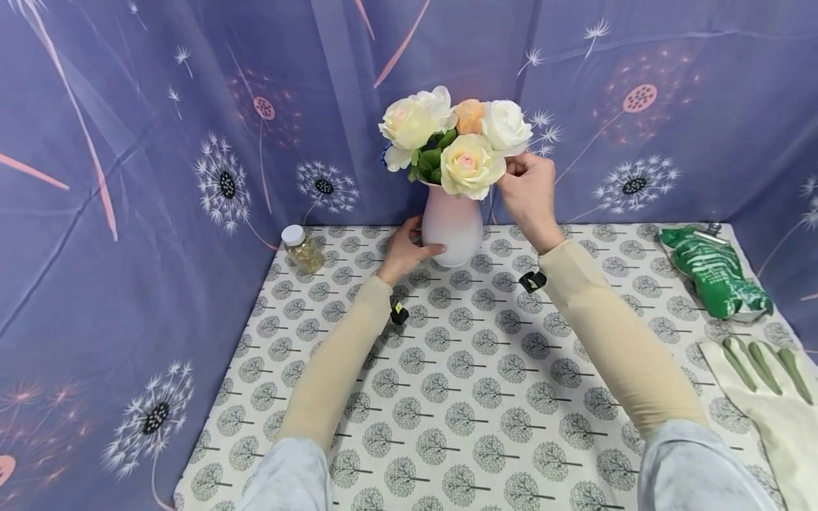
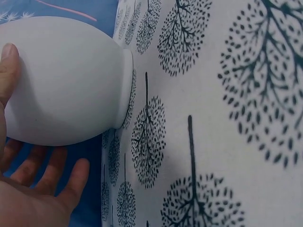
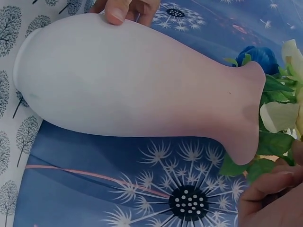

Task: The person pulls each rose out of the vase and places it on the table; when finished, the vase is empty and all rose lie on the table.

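Note:
A vase (image 1: 452,231), white below and fading to pink at its flared neck, stands upright at the back of the table. My left hand (image 1: 405,250) holds its lower side, with the thumb across the front and the fingers behind. In the vase are a white rose (image 1: 506,128), pale yellow roses (image 1: 471,167), an orange bloom (image 1: 469,116) and a blue flower (image 3: 258,59) among green leaves (image 3: 277,144). At the bouquet's right edge, my right hand (image 1: 532,195) has curled fingers pinching just under the white rose. The petals partly hide those fingertips.
A white-capped jar (image 1: 303,250) stands at the back left. On the right lie a crumpled green bag (image 1: 716,273) and pale gloves (image 1: 760,397) with green fingers. Behind the tree-patterned tablecloth (image 1: 460,369) hangs a blue-purple dandelion curtain (image 1: 249,177).

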Motion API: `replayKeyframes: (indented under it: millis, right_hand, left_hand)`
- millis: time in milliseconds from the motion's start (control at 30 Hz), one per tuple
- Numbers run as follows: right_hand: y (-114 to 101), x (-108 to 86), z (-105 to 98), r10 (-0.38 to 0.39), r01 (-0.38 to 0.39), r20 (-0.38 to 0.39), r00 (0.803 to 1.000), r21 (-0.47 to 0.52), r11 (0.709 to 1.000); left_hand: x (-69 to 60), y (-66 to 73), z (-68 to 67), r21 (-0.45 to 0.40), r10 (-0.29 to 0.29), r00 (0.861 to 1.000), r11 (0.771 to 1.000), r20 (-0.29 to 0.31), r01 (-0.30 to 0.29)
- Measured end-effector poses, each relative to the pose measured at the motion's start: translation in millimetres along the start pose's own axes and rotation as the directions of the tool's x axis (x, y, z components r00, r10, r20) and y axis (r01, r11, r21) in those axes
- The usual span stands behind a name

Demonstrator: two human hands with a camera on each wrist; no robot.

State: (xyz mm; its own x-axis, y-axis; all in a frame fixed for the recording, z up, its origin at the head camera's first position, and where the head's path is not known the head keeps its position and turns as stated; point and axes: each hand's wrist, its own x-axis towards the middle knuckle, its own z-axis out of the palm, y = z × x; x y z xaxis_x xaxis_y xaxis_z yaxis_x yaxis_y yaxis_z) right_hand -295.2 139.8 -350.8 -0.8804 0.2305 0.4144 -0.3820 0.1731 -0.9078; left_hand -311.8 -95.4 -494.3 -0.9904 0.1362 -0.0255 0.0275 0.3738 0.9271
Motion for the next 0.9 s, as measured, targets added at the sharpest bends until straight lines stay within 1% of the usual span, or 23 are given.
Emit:
replayKeyframes:
  millis: [200,300,400,500,700,767,900]
  right_hand:
    - [-4.7,2.6,4.7,0.015,-0.015,-0.007,1.000,-0.046,0.999]
    - [-6.0,2.2,6.9,0.013,-0.014,-0.010,1.000,-0.077,0.997]
    - [-6.6,2.2,8.8,0.010,-0.011,-0.012,1.000,-0.086,0.996]
    - [-7.5,2.4,9.7,0.011,-0.013,-0.018,1.000,-0.097,0.995]
    - [-7.6,3.9,10.7,-0.008,0.004,-0.022,1.000,-0.154,0.988]
    - [-7.0,4.1,10.7,-0.017,0.013,-0.020,1.000,-0.159,0.987]
    - [-8.8,2.9,10.2,-0.024,0.021,-0.018,1.000,-0.135,0.991]
  left_hand:
    - [0.7,1.1,-0.8,0.009,0.006,1.000,1.000,-0.009,-0.006]
    - [0.4,0.9,-0.9,0.012,0.000,1.000,1.000,-0.004,0.000]
    - [0.1,0.8,-1.0,0.009,-0.004,1.000,1.000,-0.002,0.004]
    - [-0.3,1.1,-0.9,0.005,-0.001,1.000,1.000,-0.001,0.001]
    - [0.4,0.6,-1.7,0.008,0.012,1.000,1.000,0.006,-0.012]
    - [1.1,-0.4,-2.3,0.005,0.018,1.000,1.000,0.011,-0.018]
    - [3.8,-2.3,-3.5,-0.010,0.029,0.999,1.000,0.027,-0.028]
